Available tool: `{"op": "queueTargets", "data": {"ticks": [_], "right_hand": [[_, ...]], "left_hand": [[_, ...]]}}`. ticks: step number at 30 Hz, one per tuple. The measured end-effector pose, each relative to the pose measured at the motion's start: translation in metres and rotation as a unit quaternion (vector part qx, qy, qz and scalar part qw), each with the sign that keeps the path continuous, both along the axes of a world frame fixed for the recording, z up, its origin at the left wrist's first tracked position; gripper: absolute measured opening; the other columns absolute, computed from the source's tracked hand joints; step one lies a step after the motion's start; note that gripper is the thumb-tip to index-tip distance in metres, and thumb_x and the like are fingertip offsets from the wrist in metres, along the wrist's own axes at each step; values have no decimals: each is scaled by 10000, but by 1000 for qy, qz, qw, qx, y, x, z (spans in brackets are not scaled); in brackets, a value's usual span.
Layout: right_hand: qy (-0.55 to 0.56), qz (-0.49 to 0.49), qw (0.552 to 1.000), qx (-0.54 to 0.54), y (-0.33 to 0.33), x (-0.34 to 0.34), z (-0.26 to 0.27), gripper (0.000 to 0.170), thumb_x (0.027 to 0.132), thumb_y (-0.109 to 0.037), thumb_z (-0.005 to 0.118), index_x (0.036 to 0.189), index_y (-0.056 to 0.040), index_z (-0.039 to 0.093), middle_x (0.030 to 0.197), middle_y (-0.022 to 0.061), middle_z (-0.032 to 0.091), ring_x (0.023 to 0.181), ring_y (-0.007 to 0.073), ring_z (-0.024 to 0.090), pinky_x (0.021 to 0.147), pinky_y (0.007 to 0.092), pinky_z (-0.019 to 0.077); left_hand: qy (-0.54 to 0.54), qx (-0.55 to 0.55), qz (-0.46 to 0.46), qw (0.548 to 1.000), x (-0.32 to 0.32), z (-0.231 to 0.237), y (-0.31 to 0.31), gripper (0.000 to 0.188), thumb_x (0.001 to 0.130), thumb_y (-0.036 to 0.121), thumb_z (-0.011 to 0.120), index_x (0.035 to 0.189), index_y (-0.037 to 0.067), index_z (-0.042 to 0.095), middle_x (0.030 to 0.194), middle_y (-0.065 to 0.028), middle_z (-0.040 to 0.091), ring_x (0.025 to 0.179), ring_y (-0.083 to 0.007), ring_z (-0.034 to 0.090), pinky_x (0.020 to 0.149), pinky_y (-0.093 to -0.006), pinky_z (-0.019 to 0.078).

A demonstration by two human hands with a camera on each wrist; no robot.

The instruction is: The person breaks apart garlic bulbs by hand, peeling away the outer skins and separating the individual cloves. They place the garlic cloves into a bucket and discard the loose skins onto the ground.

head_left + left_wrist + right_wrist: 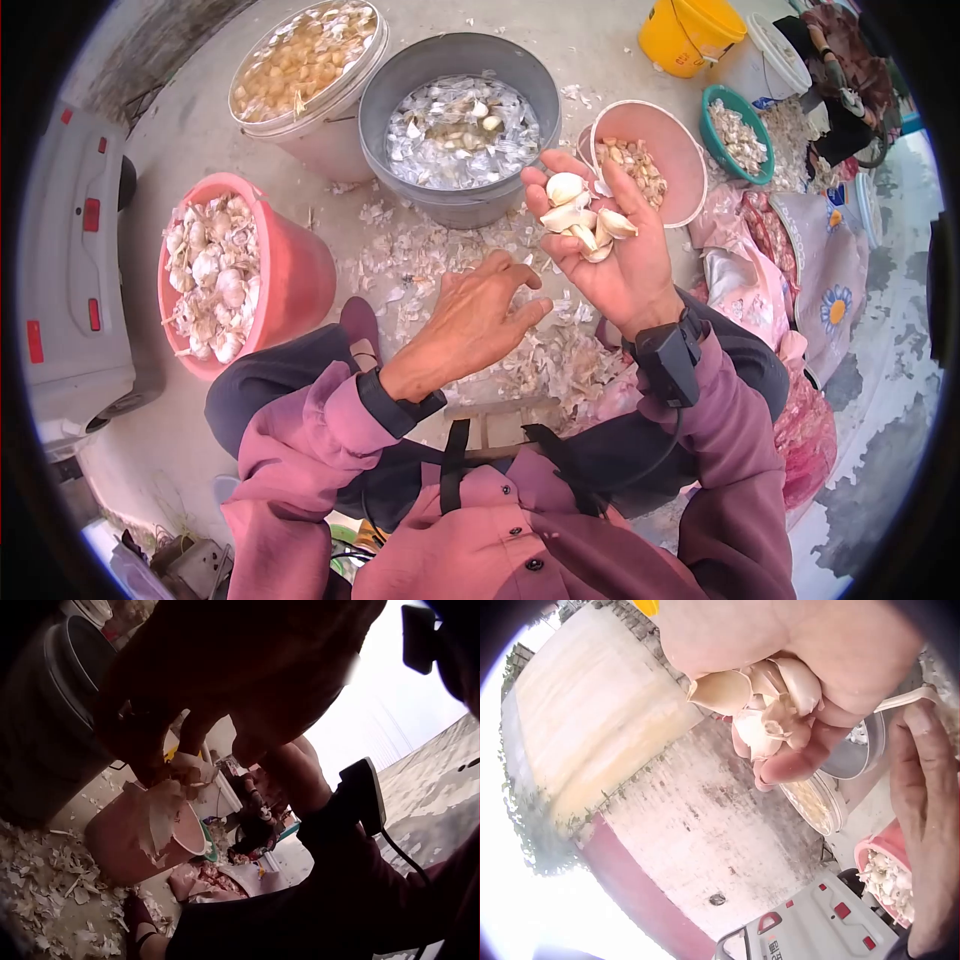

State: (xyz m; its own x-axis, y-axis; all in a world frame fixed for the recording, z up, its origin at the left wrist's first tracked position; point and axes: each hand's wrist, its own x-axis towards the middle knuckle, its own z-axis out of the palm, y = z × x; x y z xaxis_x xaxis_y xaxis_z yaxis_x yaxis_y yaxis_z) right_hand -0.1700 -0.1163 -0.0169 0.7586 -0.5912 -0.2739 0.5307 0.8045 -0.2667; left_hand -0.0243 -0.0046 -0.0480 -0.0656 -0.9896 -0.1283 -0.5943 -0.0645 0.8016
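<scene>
Pale, wedge-shaped garlic cloves [568, 218] are cradled in the upturned right hand [628, 262], fingers curled round them, presumably against spilling; the left hand [470, 322] is held nearby, thumb and forefinger apart; a pink plastic bucket [297, 268] of whitish garlic bulbs [222, 272] is set close, likely for reach

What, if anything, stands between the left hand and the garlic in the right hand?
Nothing visible in the head view: a gap separates the left hand from the garlic in the right hand. The peels below lie on the floor. In the left wrist view, whether a hand holds the pale peel is unclear.
</scene>
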Motion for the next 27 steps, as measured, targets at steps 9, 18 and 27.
{"op": "queueTargets", "data": {"ticks": [9, 18, 27], "right_hand": [[119, 162, 976, -85, 10, -15, -26, 677, 1019, -579, 278, 1157, 4, 593, 1048, 110, 643, 838, 126, 619, 513, 217, 424], [201, 329, 915, -115, 49, 0, -30, 705, 1004, -625, 262, 1052, -12, 606, 948, 114, 654, 736, 126, 623, 468, 211, 396], [133, 245, 960, -28, 45, 5, -37, 687, 1018, -578, 264, 1340, -18, 498, 1244, 152, 614, 1143, 212, 618, 767, 306, 524]], "left_hand": [[245, 34, 177, 953, 29, 14, -16, 303, 1028, 271, 456, 1171, 36, 584, 1060, -76, 634, 938, -146, 601, 838, -319, 444], [394, 223, 29, 891, 19, 23, -12, 347, 1039, 306, 427, 1212, 40, 566, 1044, -99, 652, 639, -68, 609, 312, -160, 373], [341, 12, 230, 912, 37, 25, -11, 183, 976, 165, 557, 1068, 28, 637, 990, -56, 652, 895, -125, 598, 846, -272, 443]]}}
